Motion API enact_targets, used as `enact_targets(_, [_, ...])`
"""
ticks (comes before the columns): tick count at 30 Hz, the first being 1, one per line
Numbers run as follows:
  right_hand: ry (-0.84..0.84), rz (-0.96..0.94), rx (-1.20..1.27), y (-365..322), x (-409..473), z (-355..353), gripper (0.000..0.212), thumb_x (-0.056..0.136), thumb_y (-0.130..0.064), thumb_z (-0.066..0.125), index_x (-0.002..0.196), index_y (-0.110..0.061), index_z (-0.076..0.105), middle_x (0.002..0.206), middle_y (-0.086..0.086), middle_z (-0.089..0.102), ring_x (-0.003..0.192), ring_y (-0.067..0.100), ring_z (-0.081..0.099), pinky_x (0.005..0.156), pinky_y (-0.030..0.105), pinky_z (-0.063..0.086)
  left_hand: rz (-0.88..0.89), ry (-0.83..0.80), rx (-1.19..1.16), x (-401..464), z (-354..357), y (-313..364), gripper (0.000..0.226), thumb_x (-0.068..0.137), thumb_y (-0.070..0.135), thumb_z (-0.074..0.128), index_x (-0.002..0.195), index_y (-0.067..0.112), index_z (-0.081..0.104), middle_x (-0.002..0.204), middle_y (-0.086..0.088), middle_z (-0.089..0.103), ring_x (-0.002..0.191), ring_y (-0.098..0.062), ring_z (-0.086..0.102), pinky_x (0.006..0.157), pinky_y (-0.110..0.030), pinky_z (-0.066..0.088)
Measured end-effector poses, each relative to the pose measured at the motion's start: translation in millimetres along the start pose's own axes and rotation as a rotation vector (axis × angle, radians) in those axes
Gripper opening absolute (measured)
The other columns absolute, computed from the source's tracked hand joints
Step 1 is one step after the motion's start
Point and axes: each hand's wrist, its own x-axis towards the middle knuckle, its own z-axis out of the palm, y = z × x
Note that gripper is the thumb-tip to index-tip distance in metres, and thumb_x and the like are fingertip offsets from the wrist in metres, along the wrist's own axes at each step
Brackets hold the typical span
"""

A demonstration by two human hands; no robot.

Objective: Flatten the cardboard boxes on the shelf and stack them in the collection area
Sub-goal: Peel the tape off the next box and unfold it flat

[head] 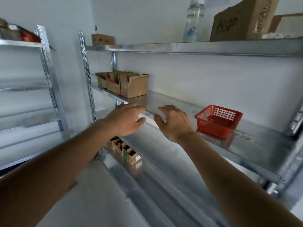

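Note:
A row of small open cardboard boxes (122,84) stands at the left end of the metal shelf (172,102). My left hand (126,118) and my right hand (173,122) are both raised in front of that shelf's edge, fingers relaxed and spread, holding nothing. They hover to the right of and below the boxes, apart from them. More small open boxes (126,151) sit on the shelf below, partly hidden by my left arm. A large brown box (242,22) and a small one (102,39) stand on the top shelf.
A red plastic basket (218,120) sits on the middle shelf to the right of my hands. A clear bottle (194,22) stands on the top shelf. A second metal rack (47,76) stands at the left against the white wall.

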Motion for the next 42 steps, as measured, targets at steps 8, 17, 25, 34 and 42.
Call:
enact_targets(8, [-0.022, -0.026, 0.001, 10, 168, 101, 0.041, 0.104, -0.046, 0.045, 0.131, -0.021, 0.064, 0.129, 0.008, 0.063, 0.117, 0.032, 0.061, 0.101, 0.043, 0.049, -0.007, 0.027, -0.017, 127, 59, -135, 0.056, 0.107, 0.045, 0.045, 0.157, 0.020, 0.041, 0.157, 0.001, 0.047, 0.144, -0.019, 0.043, 0.121, -0.043, 0.029])
enact_targets(17, [-0.103, -0.047, -0.016, 10, 354, 198, 0.038, 0.103, -0.047, 0.043, 0.116, -0.019, 0.064, 0.121, 0.008, 0.062, 0.109, 0.030, 0.063, 0.095, 0.043, 0.053, -0.077, 0.013, -0.053, 253, 113, -276, 0.049, 0.105, 0.044, 0.050, 0.147, 0.021, 0.052, 0.144, 0.000, 0.059, 0.128, -0.019, 0.056, 0.106, -0.039, 0.046])
enact_targets(25, [-0.035, 0.009, -0.035, -2, 472, 275, 0.048, 0.100, -0.051, 0.049, 0.136, -0.021, 0.060, 0.137, 0.007, 0.060, 0.118, 0.029, 0.062, 0.099, 0.044, 0.053, 0.028, 0.021, -0.179, 350, 160, -395, 0.042, 0.104, 0.040, 0.057, 0.143, 0.025, 0.053, 0.136, 0.006, 0.060, 0.115, -0.013, 0.062, 0.094, -0.034, 0.052])
enact_targets(34, [0.196, 0.226, -0.139, -38, 561, 330, 0.076, 0.095, -0.058, 0.057, 0.156, -0.022, 0.032, 0.164, 0.015, 0.026, 0.148, 0.039, 0.031, 0.119, 0.052, 0.035, 0.295, -0.025, -0.234, 414, 225, -478, 0.048, 0.106, 0.043, 0.049, 0.152, 0.036, 0.037, 0.158, 0.001, 0.038, 0.127, -0.015, 0.054, 0.107, -0.040, 0.047])
enact_targets(42, [0.219, 0.368, -0.246, -54, 593, 339, 0.028, 0.088, -0.032, 0.074, 0.109, -0.021, 0.059, 0.127, 0.006, 0.052, 0.120, 0.030, 0.052, 0.098, 0.044, 0.051, 0.434, 0.094, -0.230, 431, 243, -501, 0.042, 0.104, 0.045, 0.048, 0.141, 0.027, 0.044, 0.143, -0.008, 0.035, 0.124, -0.024, 0.051, 0.101, -0.038, 0.046])
